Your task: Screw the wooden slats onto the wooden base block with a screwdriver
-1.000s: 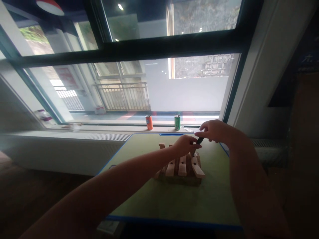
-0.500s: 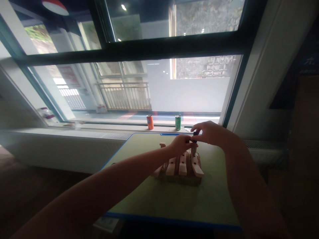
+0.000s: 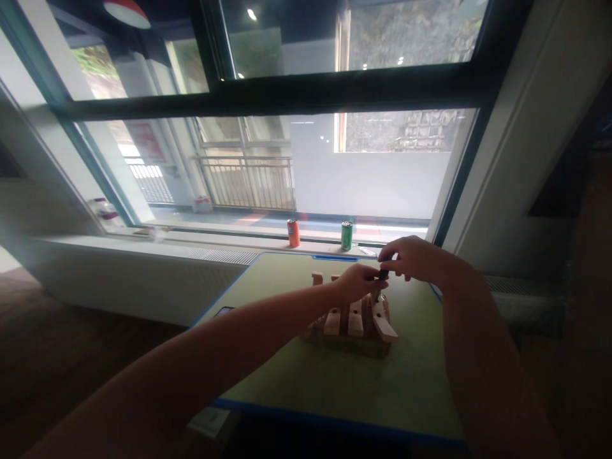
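Observation:
A wooden block structure (image 3: 356, 322) made of several slats with holes sits on the green table (image 3: 335, 376). My left hand (image 3: 356, 282) rests closed on the top of the structure, its fingers pinched against a small dark object (image 3: 383, 274). My right hand (image 3: 415, 258) hovers just above and to the right, fingers curled around the same dark piece. Both hands meet over the structure's far right corner. What the dark piece is cannot be made out.
An orange can (image 3: 293, 233) and a green can (image 3: 347, 235) stand on the window sill behind the table. The table has a blue edge (image 3: 335, 422). A white radiator cover (image 3: 119, 280) runs along the left under the window.
Both hands stay together over the far right corner of the structure, with the dark piece shifting slightly between the fingers. The camera has drifted a little to the left.

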### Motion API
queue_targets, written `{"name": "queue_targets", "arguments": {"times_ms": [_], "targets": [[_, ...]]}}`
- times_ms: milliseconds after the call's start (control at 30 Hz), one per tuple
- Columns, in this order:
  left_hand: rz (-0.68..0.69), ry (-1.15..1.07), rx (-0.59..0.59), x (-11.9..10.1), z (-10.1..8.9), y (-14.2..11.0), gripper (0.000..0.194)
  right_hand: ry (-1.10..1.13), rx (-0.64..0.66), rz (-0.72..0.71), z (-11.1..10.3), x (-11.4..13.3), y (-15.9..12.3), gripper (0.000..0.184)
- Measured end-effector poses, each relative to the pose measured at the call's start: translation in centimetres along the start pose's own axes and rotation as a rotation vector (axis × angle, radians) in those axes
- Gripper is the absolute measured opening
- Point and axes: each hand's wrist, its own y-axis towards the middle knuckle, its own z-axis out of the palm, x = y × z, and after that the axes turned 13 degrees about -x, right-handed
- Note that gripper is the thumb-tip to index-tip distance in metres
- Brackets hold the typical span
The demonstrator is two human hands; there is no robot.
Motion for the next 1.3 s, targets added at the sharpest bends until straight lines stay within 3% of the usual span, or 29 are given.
{"name": "queue_targets", "arguments": {"times_ms": [133,267,367,533,633,767,833,1000,1067,1200,1300], "targets": [[-0.04,0.075,-0.071,-0.5,-0.5,-0.5,0.055,-0.213,-0.055,0.022,0.4,0.1,0.7,0.048],[0.036,0.122,-0.104,-0.3,-0.6,-0.2,0.043,-0.356,-0.156,0.027,1.1,0.5,1.3,0.062],[0.065,0.096,-0.08,0.1,-0.8,0.1,0.039,-0.281,-0.127,0.042,0.6,0.5,0.6,0.054],[0.048,0.109,0.003,0.5,-0.9,0.2,0.039,0.05,-0.056,0.021,-0.5,-0.1,-0.5,0.038],[0.021,0.14,-0.008,-0.1,-0.7,0.1,0.047,-0.041,-0.025,0.028,-0.1,0.0,0.2,0.033],[0.025,0.202,-0.044,-0.7,-0.4,0.4,0.048,-0.287,-0.121,-0.016,0.7,0.4,0.9,0.05],[0.058,0.222,-0.054,-0.7,-0.3,0.6,0.041,-0.249,-0.138,-0.019,0.6,0.5,0.7,0.047],[0.086,0.242,-0.018,-0.2,-0.2,0.6,0.042,0.038,0.008,0.041,0.0,0.2,-0.1,0.036],[0.056,0.268,-0.049,-0.1,-0.1,0.3,0.047,-0.071,0.006,0.06,-0.1,0.2,0.1,0.035],[0.077,0.272,-0.091,-0.2,-0.1,0.0,0.045,-0.306,-0.099,0.021,0.2,0.5,0.6,0.051],[0.109,0.279,-0.051,-0.4,-0.4,0.0,0.039,-0.2,-0.084,0.044,0.0,0.5,0.2,0.044]]}}
